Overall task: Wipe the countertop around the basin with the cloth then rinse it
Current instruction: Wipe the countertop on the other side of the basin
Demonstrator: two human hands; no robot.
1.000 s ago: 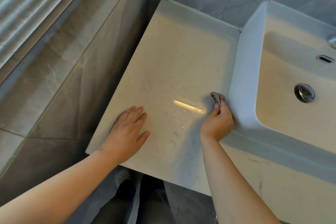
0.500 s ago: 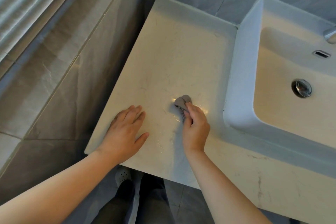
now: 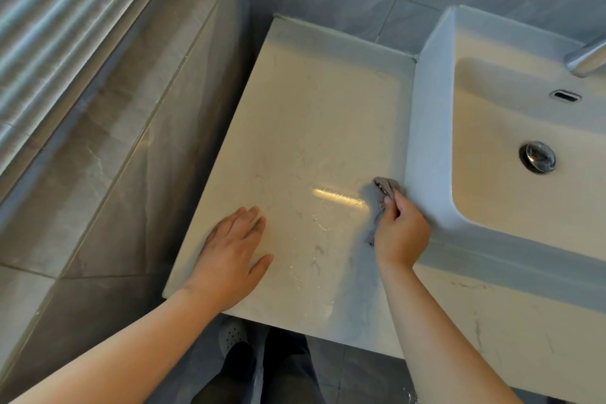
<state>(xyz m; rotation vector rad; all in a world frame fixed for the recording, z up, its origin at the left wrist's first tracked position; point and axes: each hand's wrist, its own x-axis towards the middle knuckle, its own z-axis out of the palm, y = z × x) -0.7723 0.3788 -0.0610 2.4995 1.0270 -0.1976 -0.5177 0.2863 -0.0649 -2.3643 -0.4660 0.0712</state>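
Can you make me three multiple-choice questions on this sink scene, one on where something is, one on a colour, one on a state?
1. Where is the cloth?
A. in the basin
B. on the countertop beside the basin's outer wall
C. on the floor

2. What colour is the cloth?
A. grey
B. red
C. yellow

3. How is the left hand?
A. gripping the tap
B. flat on the countertop
C. holding the cloth

Answers: B, the right hand presses the cloth down next to the basin; A, the fabric is grey; B, its palm lies open near the front edge.
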